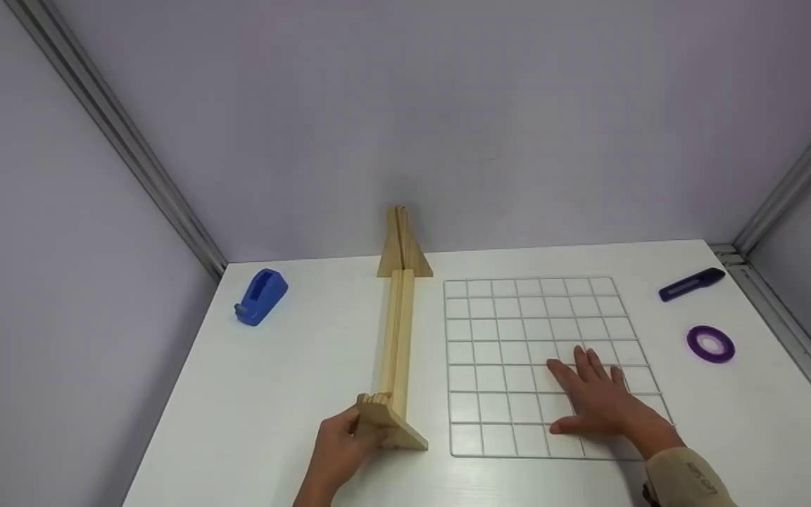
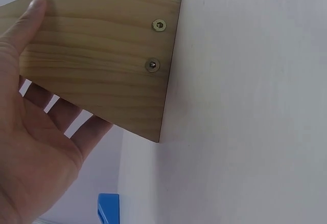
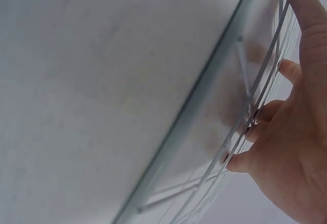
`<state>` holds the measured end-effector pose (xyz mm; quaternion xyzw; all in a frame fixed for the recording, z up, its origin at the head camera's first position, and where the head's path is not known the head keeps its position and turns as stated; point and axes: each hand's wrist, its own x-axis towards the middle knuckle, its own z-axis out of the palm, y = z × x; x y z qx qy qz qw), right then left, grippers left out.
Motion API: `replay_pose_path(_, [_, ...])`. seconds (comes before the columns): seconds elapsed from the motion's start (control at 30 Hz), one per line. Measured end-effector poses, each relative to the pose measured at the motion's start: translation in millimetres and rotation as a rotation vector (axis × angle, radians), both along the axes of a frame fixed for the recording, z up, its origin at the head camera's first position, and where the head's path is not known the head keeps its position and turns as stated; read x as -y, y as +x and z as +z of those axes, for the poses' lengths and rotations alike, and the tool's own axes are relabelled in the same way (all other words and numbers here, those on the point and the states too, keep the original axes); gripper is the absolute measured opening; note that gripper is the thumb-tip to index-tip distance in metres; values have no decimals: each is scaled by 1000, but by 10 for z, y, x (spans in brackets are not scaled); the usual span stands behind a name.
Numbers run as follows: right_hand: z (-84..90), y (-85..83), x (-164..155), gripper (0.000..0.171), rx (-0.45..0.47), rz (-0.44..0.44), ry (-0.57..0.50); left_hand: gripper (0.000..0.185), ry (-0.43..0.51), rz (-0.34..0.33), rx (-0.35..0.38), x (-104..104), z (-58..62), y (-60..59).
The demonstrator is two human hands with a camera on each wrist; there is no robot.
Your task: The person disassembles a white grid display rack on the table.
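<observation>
A wooden stand (image 1: 397, 338) with two tapered end pieces joined by a long grooved bar stands on the table, running from front to back. My left hand (image 1: 341, 451) grips its near end piece (image 2: 102, 45), thumb on the outer face and fingers behind, beside two screw heads. To the right of the stand, a white wire grid panel (image 1: 497, 366) lies flat on the table. My right hand (image 1: 599, 405) rests on the panel's near right part with fingers spread; in the right wrist view its fingertips (image 3: 263, 112) touch the wires.
A blue tape dispenser (image 1: 261, 297) sits at the back left of the white table (image 1: 293, 394). At the right are a dark utility knife (image 1: 690, 284) and a purple ring-shaped roll (image 1: 711, 343). Pale walls (image 1: 462, 127) enclose the back and sides.
</observation>
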<state>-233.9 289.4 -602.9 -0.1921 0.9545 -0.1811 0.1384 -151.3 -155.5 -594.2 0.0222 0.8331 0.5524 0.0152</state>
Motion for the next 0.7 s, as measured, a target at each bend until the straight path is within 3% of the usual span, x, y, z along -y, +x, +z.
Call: replay_pose_path(0.7, [-47, -36, 54, 113, -22, -42, -10, 45, -19, 2, -8, 8, -5, -15])
